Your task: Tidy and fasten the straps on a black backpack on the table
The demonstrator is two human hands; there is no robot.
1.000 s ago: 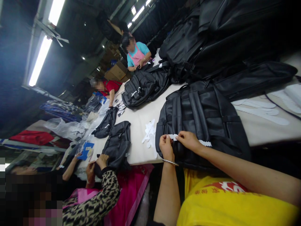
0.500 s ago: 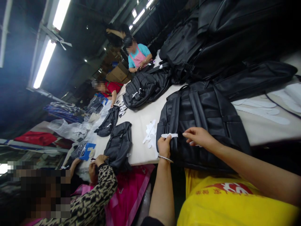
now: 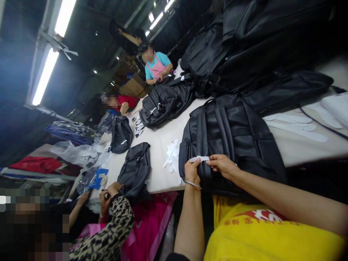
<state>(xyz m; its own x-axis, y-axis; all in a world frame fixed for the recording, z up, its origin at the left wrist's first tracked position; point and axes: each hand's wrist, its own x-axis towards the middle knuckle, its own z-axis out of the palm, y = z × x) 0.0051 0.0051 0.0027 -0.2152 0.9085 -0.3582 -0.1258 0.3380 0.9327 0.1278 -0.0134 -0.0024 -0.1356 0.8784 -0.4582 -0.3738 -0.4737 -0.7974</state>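
Note:
A small white strip with a wavy edge (image 3: pixel 203 158) is stretched between my two hands, above the lower part of a black backpack (image 3: pixel 224 125). My left hand (image 3: pixel 192 171) is closed on its left portion, thumb on top. At the other end, my right hand (image 3: pixel 223 166) pinches the tip between thumb and fingers. The backpack lies on the table with its straps facing up, and my hands hide part of its near side. Just left of it, a loose pile of white cut pieces (image 3: pixel 171 156) rests on the pale tabletop (image 3: pixel 159 174).
Longer white strips (image 3: pixel 297 125) lie to the right. Black bags (image 3: pixel 165 99) are spread along the table, with a big heap (image 3: pixel 252 47) at the back right. A co-worker in a patterned sleeve (image 3: pixel 119 217) handles a black bag (image 3: pixel 136 166) at left; others work farther along.
My right hand has moved left and now grips the strip's right end. Farther down the table, a small black bag has been lifted more upright near the co-worker in red.

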